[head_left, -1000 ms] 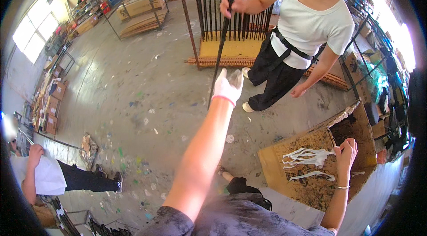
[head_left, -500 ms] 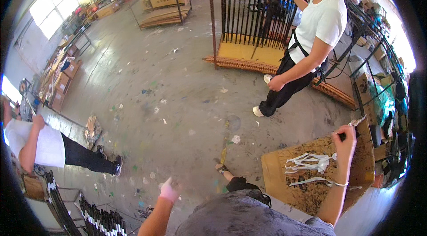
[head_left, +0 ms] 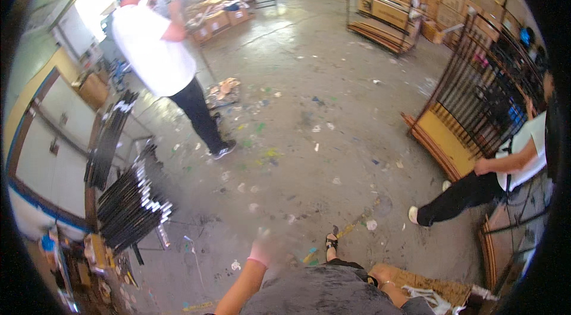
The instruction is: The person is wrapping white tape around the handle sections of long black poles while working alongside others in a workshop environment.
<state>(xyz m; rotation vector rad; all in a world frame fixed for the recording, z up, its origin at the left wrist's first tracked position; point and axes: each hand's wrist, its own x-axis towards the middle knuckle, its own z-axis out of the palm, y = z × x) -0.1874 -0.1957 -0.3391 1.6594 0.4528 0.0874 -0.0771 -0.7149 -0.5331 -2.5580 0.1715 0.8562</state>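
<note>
My left hand (head_left: pixel 260 251) hangs low in front of my dark grey shirt, over the floor. It looks pale, perhaps covered, and its fingers are smeared by motion. Nothing shows clearly in it. At the lower edge, beside my shirt, part of my right arm (head_left: pixel 394 293) shows near a small black thing; I cannot make out the fingers or whether they hold anything. Just past that arm lies a brown cardboard sheet (head_left: pixel 416 279) with white strips (head_left: pixel 429 298) on it, partly cut off by the picture's edge.
At left, bundles of black rods with white ends (head_left: pixel 134 196) rest on a rack. A person in white (head_left: pixel 156 47) stands beyond it. Another person (head_left: pixel 517 160) is at right, next to a rack of black rods (head_left: pixel 476 89). Scraps litter the grey floor (head_left: pixel 309 166).
The view has swung left, so the rod bundles and the left person show more fully, while the cardboard has slid to the lower edge. My raised right arm has come down.
</note>
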